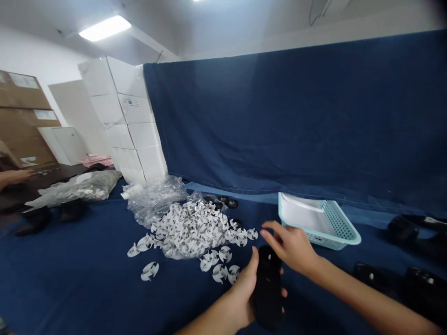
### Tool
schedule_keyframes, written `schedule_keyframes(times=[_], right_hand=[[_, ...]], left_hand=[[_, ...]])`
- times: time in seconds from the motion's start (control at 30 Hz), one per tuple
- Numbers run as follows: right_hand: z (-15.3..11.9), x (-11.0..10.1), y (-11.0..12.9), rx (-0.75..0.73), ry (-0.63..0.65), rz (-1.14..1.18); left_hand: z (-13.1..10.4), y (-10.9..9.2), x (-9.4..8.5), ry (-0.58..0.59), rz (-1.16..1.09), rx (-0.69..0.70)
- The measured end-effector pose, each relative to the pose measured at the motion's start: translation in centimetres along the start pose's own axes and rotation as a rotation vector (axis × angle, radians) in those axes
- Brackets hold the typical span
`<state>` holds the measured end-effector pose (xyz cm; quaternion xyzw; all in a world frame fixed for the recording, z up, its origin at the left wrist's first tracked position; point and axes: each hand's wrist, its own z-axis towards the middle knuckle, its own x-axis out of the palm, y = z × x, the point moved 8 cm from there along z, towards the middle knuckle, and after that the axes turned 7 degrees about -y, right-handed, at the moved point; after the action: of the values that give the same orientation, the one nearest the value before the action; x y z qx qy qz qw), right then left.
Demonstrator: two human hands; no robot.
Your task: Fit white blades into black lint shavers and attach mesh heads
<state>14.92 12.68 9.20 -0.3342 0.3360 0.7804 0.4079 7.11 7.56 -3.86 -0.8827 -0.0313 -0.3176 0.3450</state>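
Note:
My left hand point(246, 291) is wrapped round a long black part point(268, 293), held at the bottom centre with a small white pin showing near its top. Just above that part, my right hand point(291, 244) has its fingers bent, the thumb and forefinger tips close to each other. Whether something small is between them is too unclear to tell. A big heap of white bladed discs point(195, 228) lies to the left of my hands, partly on clear plastic point(153, 195). Several loose discs point(220, 273) lie in front of the heap, near my left hand.
A light teal basket point(349, 236) with white sheets stands behind my right hand. Black parts point(370, 274) lie at the right. White boxes point(134, 135), a plastic bag point(84, 186) and another person's hand point(16, 177) are at the left. A blue cloth hangs behind.

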Motion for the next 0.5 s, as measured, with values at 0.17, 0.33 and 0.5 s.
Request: schedule_keyframes(times=[0.17,0.33,0.5], right_hand=[[9.4,5.8,-0.3,-0.05,0.212,0.033],[12.2,13.2,1.7,-0.282,0.575,0.126],[11.6,16.1,2.6,-0.365,0.683,0.132]], left_hand=[[0.2,1.5,0.1,0.043,-0.035,-0.065],[0.3,1.6,-1.4,-0.058,-0.081,0.023],[0.7,0.7,-1.7,-0.013,-0.064,0.107]])
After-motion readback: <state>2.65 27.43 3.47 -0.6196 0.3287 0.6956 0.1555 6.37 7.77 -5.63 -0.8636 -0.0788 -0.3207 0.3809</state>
